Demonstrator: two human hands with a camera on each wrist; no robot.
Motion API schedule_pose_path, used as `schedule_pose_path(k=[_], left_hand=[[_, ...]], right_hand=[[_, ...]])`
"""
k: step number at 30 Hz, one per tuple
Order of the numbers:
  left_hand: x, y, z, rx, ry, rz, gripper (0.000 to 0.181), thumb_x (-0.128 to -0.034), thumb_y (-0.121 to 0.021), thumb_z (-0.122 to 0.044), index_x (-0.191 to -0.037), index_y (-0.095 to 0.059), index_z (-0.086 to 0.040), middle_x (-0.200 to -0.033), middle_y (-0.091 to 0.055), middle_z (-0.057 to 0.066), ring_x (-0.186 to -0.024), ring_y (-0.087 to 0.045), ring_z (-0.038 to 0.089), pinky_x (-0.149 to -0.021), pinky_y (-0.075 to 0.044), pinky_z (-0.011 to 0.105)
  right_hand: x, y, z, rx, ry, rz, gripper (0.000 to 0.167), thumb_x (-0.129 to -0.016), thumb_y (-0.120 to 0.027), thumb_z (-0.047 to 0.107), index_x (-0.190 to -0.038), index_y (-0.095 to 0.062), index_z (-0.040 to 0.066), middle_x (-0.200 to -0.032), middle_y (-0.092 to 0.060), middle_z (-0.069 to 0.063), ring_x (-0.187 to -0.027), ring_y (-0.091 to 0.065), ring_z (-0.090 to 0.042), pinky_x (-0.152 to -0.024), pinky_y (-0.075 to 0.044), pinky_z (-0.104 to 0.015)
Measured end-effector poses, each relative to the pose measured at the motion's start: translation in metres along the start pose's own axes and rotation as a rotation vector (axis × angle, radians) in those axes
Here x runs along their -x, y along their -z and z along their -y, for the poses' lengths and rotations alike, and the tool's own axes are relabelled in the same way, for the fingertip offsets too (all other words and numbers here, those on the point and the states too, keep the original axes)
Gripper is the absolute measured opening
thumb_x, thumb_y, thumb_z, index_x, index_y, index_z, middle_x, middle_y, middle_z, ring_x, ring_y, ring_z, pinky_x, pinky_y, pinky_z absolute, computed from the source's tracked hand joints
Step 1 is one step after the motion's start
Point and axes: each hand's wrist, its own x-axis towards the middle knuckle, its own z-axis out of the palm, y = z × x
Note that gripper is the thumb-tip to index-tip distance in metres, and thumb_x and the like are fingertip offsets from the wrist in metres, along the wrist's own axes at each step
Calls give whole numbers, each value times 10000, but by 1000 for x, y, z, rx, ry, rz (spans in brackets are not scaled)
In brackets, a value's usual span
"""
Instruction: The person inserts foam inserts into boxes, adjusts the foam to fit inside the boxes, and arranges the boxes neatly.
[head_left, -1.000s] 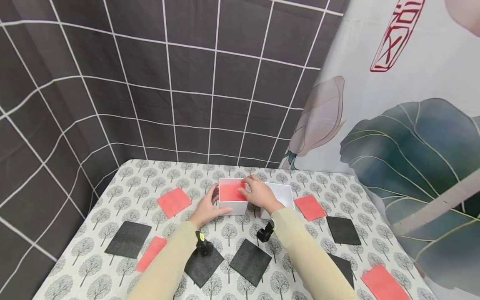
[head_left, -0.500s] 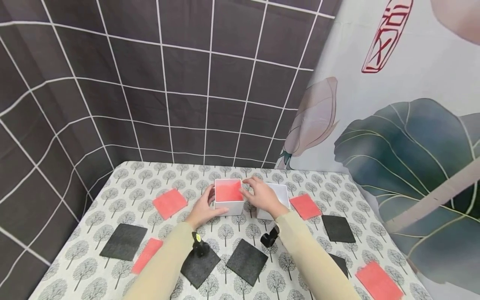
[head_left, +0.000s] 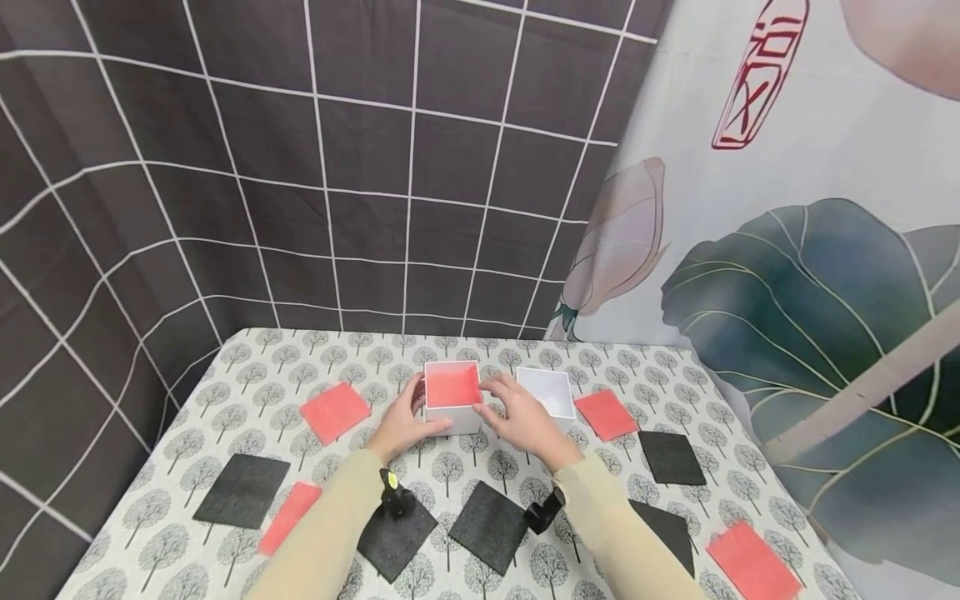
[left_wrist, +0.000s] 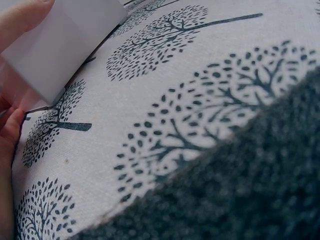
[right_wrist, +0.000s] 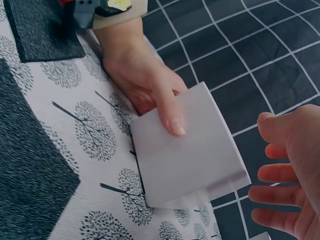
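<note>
My left hand (head_left: 401, 427) holds a white square-topped box (head_left: 461, 422) at its left side. Its thumb lies across the front wall, plainly seen in the right wrist view; its other fingers are partly hidden. Inside the box lies a red sheet (head_left: 452, 383), which covers the bottom. Just right of the box is my right hand (head_left: 525, 421), fingers loosely bent and apart. The right wrist view shows a gap between that hand (right_wrist: 295, 165) and the box (right_wrist: 185, 150), with nothing held. A second white box (head_left: 547, 392) stands behind the right hand, its inside bare white.
Red squares lie on the tree-print cloth at left (head_left: 335, 412), right (head_left: 606, 414) and lower right (head_left: 752, 560); another (head_left: 288, 518) is partly under the left forearm. Several black squares (head_left: 491, 527) lie around the arms. A dark gridded curtain (head_left: 367, 217) hangs behind the table.
My right hand has drawn back from over the box's opening to beside its right wall, uncovering the red sheet and more of the second box. The left hand stays on the box.
</note>
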Motion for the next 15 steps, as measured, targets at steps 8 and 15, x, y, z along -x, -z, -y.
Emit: schedule_pose_path(k=[8, 15], left_hand=[[-1, 1, 2, -4, -13, -3, 1113, -606, -856, -388, -1473, -208, -127, -1437, -357, 118, -1293, -375, 284, -1041, -334, 362], [-1, 0, 2, 3, 10, 6, 1131, -601, -855, -404, -1477, -195, -127, -1436, -358, 106, -1294, -374, 267, -1039, -338, 348]], right_hand=[[15, 0, 2, -52, 79, -103, 399, -891, -618, 296, -1186, -596, 26, -1136, -587, -62, -1039, -567, -213, -905, -480, -385], [31, 2, 2, -77, 81, -151, 371, -889, -620, 296, -1181, -606, 68, -1134, -593, -15, -1020, -579, -169, -871, -503, -346]])
